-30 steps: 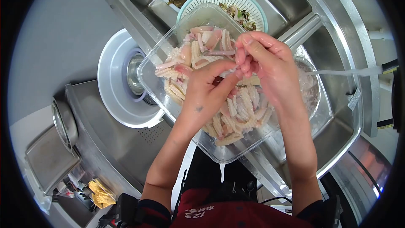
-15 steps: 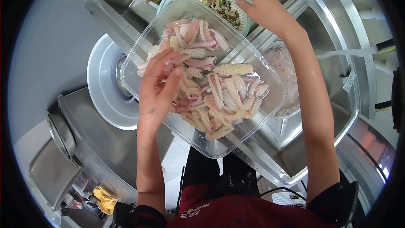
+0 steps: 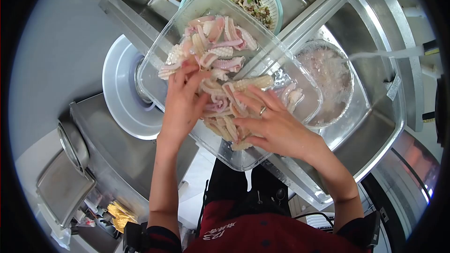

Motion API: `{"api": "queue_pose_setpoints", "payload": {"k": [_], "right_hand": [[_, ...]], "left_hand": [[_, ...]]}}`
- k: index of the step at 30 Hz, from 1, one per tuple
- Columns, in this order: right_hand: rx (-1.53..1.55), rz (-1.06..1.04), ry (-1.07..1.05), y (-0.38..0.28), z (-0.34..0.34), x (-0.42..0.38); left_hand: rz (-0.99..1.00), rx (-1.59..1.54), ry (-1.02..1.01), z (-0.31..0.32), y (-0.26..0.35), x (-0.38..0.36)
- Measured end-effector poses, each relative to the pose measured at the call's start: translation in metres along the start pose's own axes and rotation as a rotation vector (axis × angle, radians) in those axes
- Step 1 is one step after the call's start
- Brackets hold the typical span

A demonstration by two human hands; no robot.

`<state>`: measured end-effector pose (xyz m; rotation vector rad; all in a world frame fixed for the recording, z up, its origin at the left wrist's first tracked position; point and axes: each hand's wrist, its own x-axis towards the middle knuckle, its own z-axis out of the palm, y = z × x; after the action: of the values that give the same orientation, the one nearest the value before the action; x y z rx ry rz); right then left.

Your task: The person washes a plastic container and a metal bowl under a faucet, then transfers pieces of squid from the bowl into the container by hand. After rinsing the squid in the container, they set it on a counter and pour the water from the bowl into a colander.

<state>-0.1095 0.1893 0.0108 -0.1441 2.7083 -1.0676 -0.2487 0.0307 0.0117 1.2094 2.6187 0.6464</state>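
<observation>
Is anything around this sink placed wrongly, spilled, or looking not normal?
Nothing looks clearly spilled or damaged. Slightly odd is the clear plastic tub: it juts out past the front rim of the sink instead of sitting wholly inside.

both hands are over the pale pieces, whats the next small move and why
Perhaps have the right hand gather a few pale pieces: its fingers lie spread over them, while the left hand is bent among others.
</observation>
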Motion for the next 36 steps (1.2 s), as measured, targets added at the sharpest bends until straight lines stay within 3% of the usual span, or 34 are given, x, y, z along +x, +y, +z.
{"api": "queue_pose_setpoints", "payload": {"k": [2,3,5,6,8,9,11,13,15,16,17,18,19,20,24,26,27,29,30,34,36], "right_hand": [[-0.012,0.0,-0.06,-0.002,0.002,-0.004],[-0.102,0.067,0.033,-0.003,0.003,-0.004],[-0.284,0.202,0.221,-0.002,0.004,-0.004],[-0.281,0.203,0.223,-0.004,0.001,-0.006],[0.084,0.199,0.375,-0.004,-0.014,-0.015],[0.085,0.205,0.382,-0.002,-0.02,-0.023],[0.266,0.281,0.7,0.009,-0.032,-0.049],[0.42,0.513,0.977,0.046,-0.032,-0.084],[0.68,0.803,1.052,0.092,-0.02,-0.122],[0.811,0.892,1.055,0.121,0.0,-0.144],[0.955,0.96,1.059,0.144,0.02,-0.16],[0.931,1.038,1.039,0.149,0.032,-0.165],[0.911,1.109,1.011,0.152,0.042,-0.165],[0.863,1.114,0.964,0.156,0.05,-0.164],[0.987,1.042,1.095,0.162,0.059,-0.15],[0.896,1.033,1.073,0.186,0.071,-0.145],[0.902,1.023,1.083,0.187,0.068,-0.141],[0.904,1.04,1.103,0.191,0.062,-0.135],[0.891,0.998,1.117,0.195,0.062,-0.135],[0.905,0.874,1.256,0.186,0.074,-0.15],[0.822,0.96,1.186,0.174,0.083,-0.156]], "left_hand": [[-0.233,-0.291,-0.133,0.002,-0.009,0.008],[-0.233,-0.287,-0.135,0.001,-0.008,0.012],[-0.134,-0.328,0.087,-0.003,-0.005,0.021],[-0.136,-0.359,0.096,-0.008,-0.002,0.024],[-0.176,-0.328,0.024,-0.013,0.0,0.021],[-0.216,-0.3,-0.049,-0.016,0.0,0.019],[-0.187,-0.274,-0.097,-0.02,0.002,0.009],[-0.14,-0.281,-0.145,-0.024,0.01,-0.005],[-0.343,-0.699,-0.165,-0.031,0.047,-0.02],[-0.344,-1.003,-0.091,-0.017,0.065,-0.034],[-0.467,-1.3,-0.156,0.004,0.092,-0.043],[-0.131,-1.239,-0.335,0.03,0.111,-0.052],[-0.261,-1.098,-0.631,0.039,0.138,-0.052],[-0.122,-1.131,-0.58,0.066,0.16,-0.053],[-0.481,-1.286,-0.573,0.153,0.201,-0.037],[-0.87,-1.654,-0.565,0.195,0.196,-0.024],[-0.859,-1.646,-0.564,0.201,0.196,-0.022],[-1.168,-1.782,-0.377,0.214,0.197,-0.018],[-1.162,-1.776,-0.381,0.212,0.2,-0.014],[-0.708,-1.501,-0.486,0.193,0.235,0.003],[-0.043,-1.055,-0.514,0.257,0.268,-0.004]]}}
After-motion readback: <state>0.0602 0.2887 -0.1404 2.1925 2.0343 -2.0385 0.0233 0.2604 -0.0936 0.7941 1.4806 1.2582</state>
